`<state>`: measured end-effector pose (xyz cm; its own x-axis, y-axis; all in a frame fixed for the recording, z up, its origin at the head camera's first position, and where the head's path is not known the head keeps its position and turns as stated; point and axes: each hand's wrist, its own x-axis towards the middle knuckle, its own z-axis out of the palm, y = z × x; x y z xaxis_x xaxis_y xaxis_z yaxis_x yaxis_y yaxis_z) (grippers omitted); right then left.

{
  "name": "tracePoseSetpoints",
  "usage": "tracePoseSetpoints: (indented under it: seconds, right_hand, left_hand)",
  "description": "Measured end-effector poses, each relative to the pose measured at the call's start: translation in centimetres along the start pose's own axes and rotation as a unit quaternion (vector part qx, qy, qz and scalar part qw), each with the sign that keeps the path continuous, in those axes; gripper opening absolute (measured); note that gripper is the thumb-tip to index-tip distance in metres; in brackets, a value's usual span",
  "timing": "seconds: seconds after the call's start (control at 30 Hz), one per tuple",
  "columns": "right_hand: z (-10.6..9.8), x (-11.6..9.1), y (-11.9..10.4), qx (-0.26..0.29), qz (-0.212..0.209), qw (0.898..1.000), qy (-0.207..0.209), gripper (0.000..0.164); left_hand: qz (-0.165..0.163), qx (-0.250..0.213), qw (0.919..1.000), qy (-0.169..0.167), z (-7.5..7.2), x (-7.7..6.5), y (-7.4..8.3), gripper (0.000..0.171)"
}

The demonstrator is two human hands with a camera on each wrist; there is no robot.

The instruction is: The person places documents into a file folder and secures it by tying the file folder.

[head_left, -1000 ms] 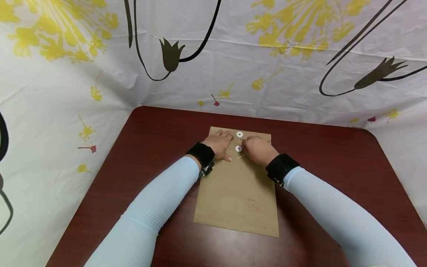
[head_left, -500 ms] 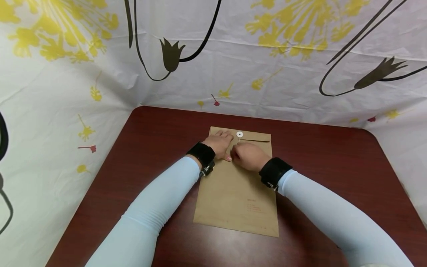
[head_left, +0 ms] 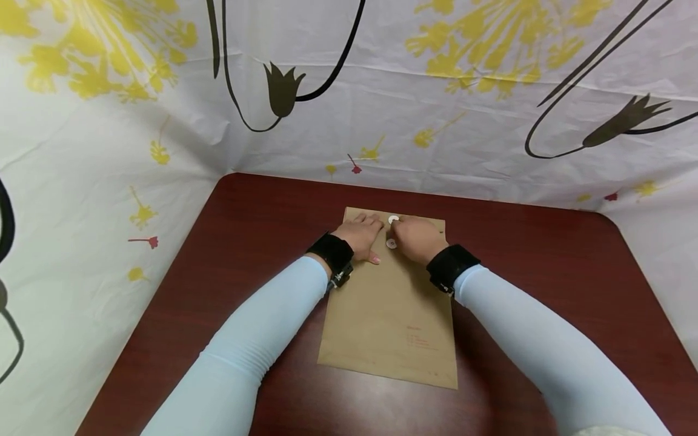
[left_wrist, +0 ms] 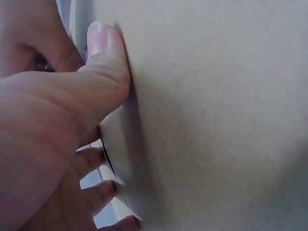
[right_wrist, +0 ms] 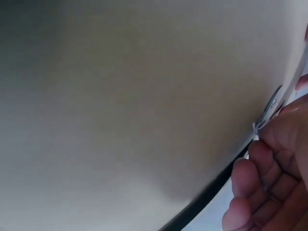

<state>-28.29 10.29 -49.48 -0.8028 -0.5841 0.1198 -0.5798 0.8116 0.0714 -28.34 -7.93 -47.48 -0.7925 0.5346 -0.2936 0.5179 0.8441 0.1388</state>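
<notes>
A brown kraft envelope point(head_left: 389, 315) lies flat, its flap end away from me and faint red print near its close end. My left hand point(head_left: 360, 235) rests on its upper left with fingers spread, holding it down; the thumb point(left_wrist: 108, 62) lies on the paper in the left wrist view. Two white paper button discs sit at the flap: the upper disc point(head_left: 393, 218) is partly covered, the lower disc point(head_left: 391, 243) lies just below. My right hand point(head_left: 418, 239), fingers curled, pinches the closure string point(right_wrist: 260, 126) beside the discs; most of the string is hidden.
The envelope lies on a dark red-brown table point(head_left: 262, 242) with rounded far corners. Behind and left of it hangs a white cloth point(head_left: 305, 145) printed with yellow and dark flowers. Each wrist wears a black strap point(head_left: 452, 266) with a small camera.
My right hand first moved down and left over the lower disc, hiding it, then back up beside the upper disc, uncovering the lower one. The left hand and envelope stay put.
</notes>
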Motion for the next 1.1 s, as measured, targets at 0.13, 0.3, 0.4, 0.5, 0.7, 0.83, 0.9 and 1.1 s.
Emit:
tracePoseSetpoints:
  seconds: [0.13, 0.3, 0.4, 0.5, 0.7, 0.83, 0.9, 1.1]
  right_hand:
    - [-0.1, -1.0, 0.3, -0.029, -0.010, 0.999, 0.013, 0.012]
    - [-0.4, -2.3, -0.3, -0.047, -0.001, 0.999, 0.002, 0.017]
    - [-0.5, -2.8, -1.0, -0.040, -0.004, 0.999, -0.003, 0.018]
    - [-0.6, -3.1, -1.6, -0.027, -0.015, 1.000, -0.002, 0.017]
    - [-0.6, -3.6, -2.6, 0.030, -0.044, 0.999, 0.005, 0.017]
    - [-0.6, -4.3, -1.8, 0.078, -0.034, 0.996, 0.011, 0.012]
    - [-0.6, -4.8, -0.8, 0.080, -0.007, 0.997, 0.017, 0.013]
    - [-0.4, -6.5, 2.3, 0.072, 0.082, 0.994, -0.020, 0.066]
  left_hand:
    - [0.001, 0.007, 1.0000, 0.001, 0.1, 0.2, -0.1, 0.092]
    - [0.005, 0.006, 1.0000, 0.003, 0.0, -0.1, -0.1, 0.091]
    - [0.007, 0.003, 1.0000, 0.005, -0.1, -0.2, 0.0, 0.091]
    - [0.006, 0.006, 1.0000, 0.004, -0.1, -0.1, 0.0, 0.091]
    - [0.008, 0.010, 0.9999, -0.001, -0.1, 0.1, 0.2, 0.090]
    - [0.016, -0.001, 0.9999, 0.004, -0.3, 0.0, 0.4, 0.090]
    - [0.018, -0.004, 0.9998, 0.005, -0.3, -0.1, 0.4, 0.090]
    - [0.018, 0.008, 0.9998, 0.007, -0.2, -0.3, 0.2, 0.090]
